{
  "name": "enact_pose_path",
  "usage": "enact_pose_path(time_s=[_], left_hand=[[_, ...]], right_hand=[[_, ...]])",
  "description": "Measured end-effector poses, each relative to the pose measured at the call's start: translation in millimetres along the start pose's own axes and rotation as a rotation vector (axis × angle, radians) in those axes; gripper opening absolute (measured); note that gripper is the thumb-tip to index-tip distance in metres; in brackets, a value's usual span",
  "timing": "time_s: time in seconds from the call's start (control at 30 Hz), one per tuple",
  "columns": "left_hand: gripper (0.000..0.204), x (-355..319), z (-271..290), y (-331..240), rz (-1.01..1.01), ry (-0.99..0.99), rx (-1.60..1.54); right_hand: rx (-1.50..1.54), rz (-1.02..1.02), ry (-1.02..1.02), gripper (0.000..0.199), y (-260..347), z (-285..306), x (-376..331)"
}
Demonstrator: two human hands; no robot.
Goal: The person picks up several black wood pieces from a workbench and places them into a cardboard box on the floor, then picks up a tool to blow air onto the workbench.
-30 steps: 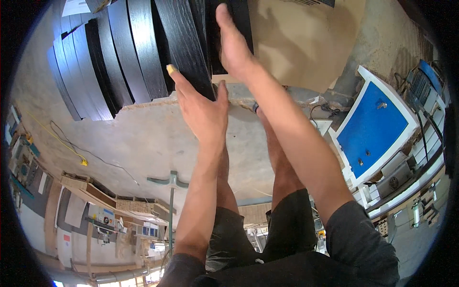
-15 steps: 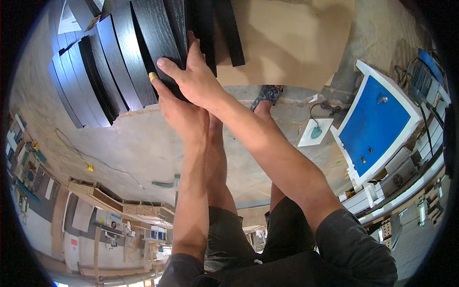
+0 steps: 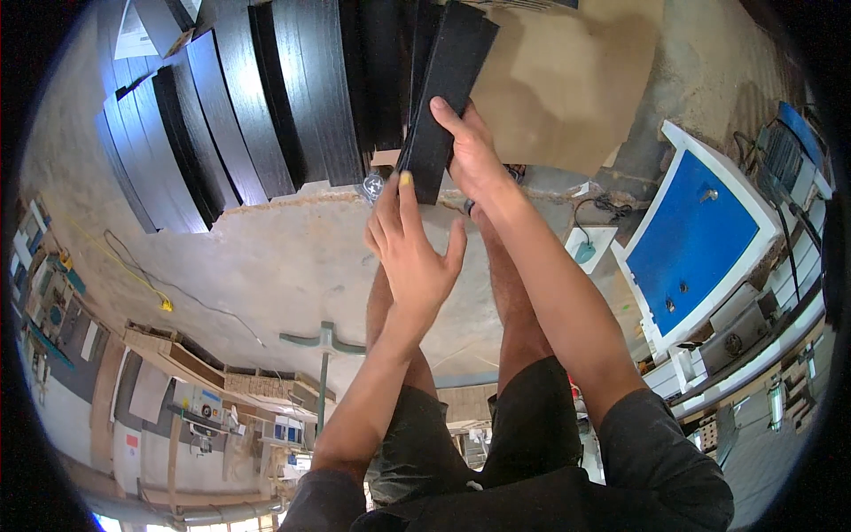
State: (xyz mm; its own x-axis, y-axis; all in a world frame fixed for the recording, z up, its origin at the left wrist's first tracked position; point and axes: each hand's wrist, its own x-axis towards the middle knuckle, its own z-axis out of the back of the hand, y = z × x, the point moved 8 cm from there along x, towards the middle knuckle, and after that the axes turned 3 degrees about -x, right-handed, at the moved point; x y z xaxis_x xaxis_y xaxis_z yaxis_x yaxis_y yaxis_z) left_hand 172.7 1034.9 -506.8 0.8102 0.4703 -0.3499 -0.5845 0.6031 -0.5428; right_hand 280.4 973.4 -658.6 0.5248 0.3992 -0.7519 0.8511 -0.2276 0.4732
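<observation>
Head view showed a black board (image 3: 456, 62) slanting between a row of black planks (image 3: 319, 89) and a brown sheet (image 3: 567, 97). It looked stiff and fairly light, its smooth face perhaps slippery, so the long edges seemed best to hold. The right hand (image 3: 479, 160) was clamped on its right edge, thumb across the face; the left hand (image 3: 412, 257) stood apart, fingertips against or just beside its lower left edge.

Grey floor (image 3: 266, 275): brown sheet (image 3: 576, 97), yellow connector (image 3: 166, 305); black boards (image 3: 310, 97) perhaps directly.
</observation>
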Motion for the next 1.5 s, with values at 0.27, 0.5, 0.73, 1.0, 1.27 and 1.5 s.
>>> enact_pose_path(time_s=[0.27,0.5,0.73,1.0,1.27,1.5], left_hand=[[0.07,-69.8,-59.2,88.4,0.606,0.059,-0.742],[0.083,-33.3,-132.4,147.7,0.951,-0.044,-1.508],[0.067,18.9,-147.8,105.6,0.978,-0.153,-1.584],[0.022,42.1,-137.6,119.9,0.986,-0.292,-1.934],[0.024,44.5,-127.8,96.3,0.947,-0.209,-1.877],[0.061,-23.8,-131.9,160.7,1.037,0.165,-1.359]], right_hand=[[-0.474,0.183,-0.064,0.101,4.3,-49.5,69.1],[-0.8,-0.029,0.257,0.095,-0.5,-34.9,86.3],[-1.256,0.347,-0.178,0.085,-11.4,9.7,91.0],[-0.391,0.145,0.096,0.078,-12.3,-53.8,83.3],[-1.575,0.304,-0.572,0.083,-17.1,67.0,124.5],[-1.81,0.402,-0.484,0.085,-46.0,51.1,112.0]])
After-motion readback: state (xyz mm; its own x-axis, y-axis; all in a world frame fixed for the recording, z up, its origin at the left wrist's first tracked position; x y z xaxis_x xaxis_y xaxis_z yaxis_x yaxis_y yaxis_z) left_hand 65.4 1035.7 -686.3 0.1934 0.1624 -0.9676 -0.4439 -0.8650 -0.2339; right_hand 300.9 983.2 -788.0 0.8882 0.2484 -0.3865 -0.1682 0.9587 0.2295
